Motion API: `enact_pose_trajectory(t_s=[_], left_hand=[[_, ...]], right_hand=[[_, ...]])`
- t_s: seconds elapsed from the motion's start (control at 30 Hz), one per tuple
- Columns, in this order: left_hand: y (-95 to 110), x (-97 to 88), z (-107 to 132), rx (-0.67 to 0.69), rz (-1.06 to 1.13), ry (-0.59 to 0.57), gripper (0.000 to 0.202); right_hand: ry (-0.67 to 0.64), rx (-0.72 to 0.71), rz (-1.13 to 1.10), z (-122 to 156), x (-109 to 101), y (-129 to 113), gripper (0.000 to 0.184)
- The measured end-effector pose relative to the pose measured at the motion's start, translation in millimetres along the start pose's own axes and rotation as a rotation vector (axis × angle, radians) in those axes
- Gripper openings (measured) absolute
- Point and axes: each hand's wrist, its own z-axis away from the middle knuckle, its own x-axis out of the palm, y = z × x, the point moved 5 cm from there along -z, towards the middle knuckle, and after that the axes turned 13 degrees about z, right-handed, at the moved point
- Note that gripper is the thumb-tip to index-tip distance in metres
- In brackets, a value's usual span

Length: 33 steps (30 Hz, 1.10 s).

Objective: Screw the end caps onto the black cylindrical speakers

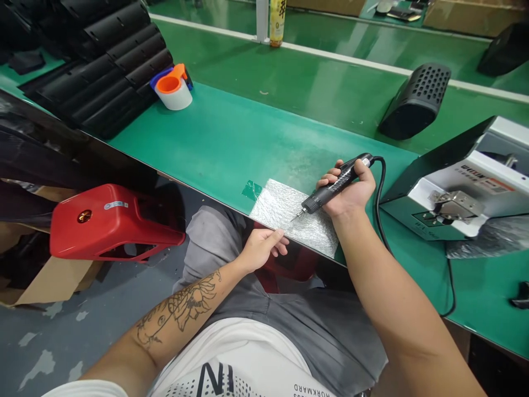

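Note:
A black electric screwdriver [335, 186] with a corded tail lies in the grip of my right hand [351, 190], its fingers wrapped round the body. The thin bit points down and left, just over a sheet of silvery bubble wrap [275, 201] fixed at the table's front edge. My left hand [264, 249] is at that edge, below the bit, fingers curled and thumb pressed against the forefinger. Whatever it may pinch is too small or hidden. Green tape [252, 190] shows at the wrap's left corner.
A screw feeder machine [458, 187] stands to the right on the green table [215, 138]. Beyond are a black perforated housing [417, 102] and a yellow bottle [277, 22]. Left are a tape roll [176, 96], stacked black parts [111, 71] and, lower down, a red casing [111, 220].

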Motion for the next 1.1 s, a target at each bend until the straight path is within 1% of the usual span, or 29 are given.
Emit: enact_pose_trajectory(t_s=[0.13, 0.23, 0.3, 0.33, 0.4, 0.5, 0.6, 0.7, 0.8, 0.93, 1.1], left_hand=[[1, -2.3, 0, -0.002, -0.018, -0.013, 0.088], [2, -4.2, 1, -0.012, -0.023, 0.0, 0.09], [-2, -0.1, 4, -0.052, -0.012, -0.02, 0.091], [-5, 4.8, 6, -0.091, -0.004, -0.046, 0.092], [-16, 20.5, 11, -0.189, 0.012, -0.121, 0.094], [-34, 52.8, 17, -0.308, 0.021, -0.213, 0.093], [-48, 83.8, 17, -0.403, 0.043, -0.214, 0.08], [-55, 105.7, 15, -0.492, 0.079, -0.163, 0.068], [-55, 116.8, 12, -0.543, 0.118, -0.102, 0.06], [-53, 120.1, 11, -0.543, 0.126, -0.035, 0.048], [-53, 120.2, 12, -0.531, 0.105, -0.062, 0.046]], right_hand=[[0.007, 0.008, -0.018, 0, -1, 0, 0.028], [-0.014, -0.008, 0.006, -4, -4, 0, 0.028], [-0.026, -0.008, 0.012, -7, -5, 0, 0.03], [-0.024, -0.006, 0.003, -7, -5, 1, 0.031], [-0.02, -0.007, -0.031, -8, -5, 0, 0.03], [-0.08, -0.027, -0.063, -6, -3, -6, 0.028], [-0.163, -0.04, -0.131, -6, -3, -14, 0.03], [-0.21, -0.044, -0.218, -8, -5, -21, 0.03], [-0.233, -0.037, -0.218, -11, -6, -21, 0.029], [-0.224, -0.023, -0.157, -9, -4, -15, 0.03], [-0.189, -0.019, -0.134, -6, -2, -14, 0.029]])
